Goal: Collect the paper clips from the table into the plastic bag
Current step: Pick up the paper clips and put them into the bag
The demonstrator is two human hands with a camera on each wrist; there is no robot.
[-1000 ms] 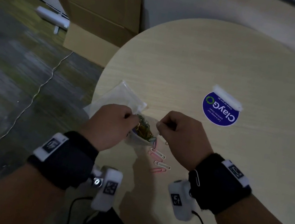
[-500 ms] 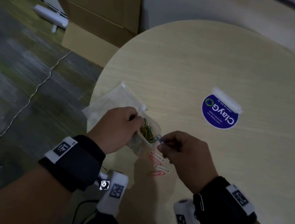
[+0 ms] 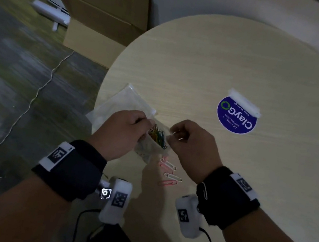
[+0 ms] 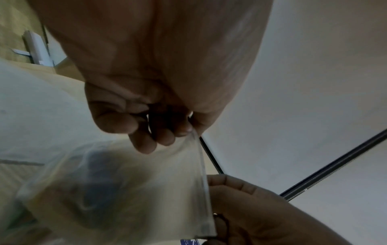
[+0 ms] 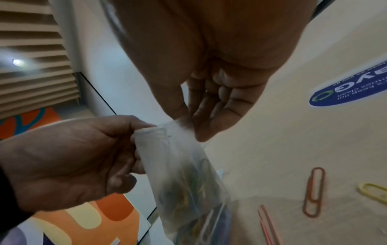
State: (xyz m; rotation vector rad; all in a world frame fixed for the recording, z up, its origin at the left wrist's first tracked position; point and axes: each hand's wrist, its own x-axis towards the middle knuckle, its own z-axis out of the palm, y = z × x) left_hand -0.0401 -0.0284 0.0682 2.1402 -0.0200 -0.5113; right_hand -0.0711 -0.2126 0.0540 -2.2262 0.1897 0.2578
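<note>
Round and pale, the counter (image 3: 239, 60) stands by a wall with a folded cardboard box (image 3: 102, 4) behind it and a blue sticker (image 3: 237, 117) on its far side. I note the plastic bag (image 3: 149, 147) is held up just above the near edge, its mouth pinched on one side by the left hand (image 3: 120, 133) and on the other by the right hand (image 3: 190, 145). Both sets of fingers (image 5: 196, 106) are curled and grasping the bag's rim; I cannot tell whether the right hand also holds a clip. Coloured clips already sit inside the bag. The remaining paper clips (image 3: 168, 173) lie flat on the counter directly below and toward me from the bag, close beneath the right wrist, their long axes running roughly left to right in the head view. In my judgement the right hand is nearer and must release the rim and drop back to reach them. Wrists are raised, knuckles up.
</note>
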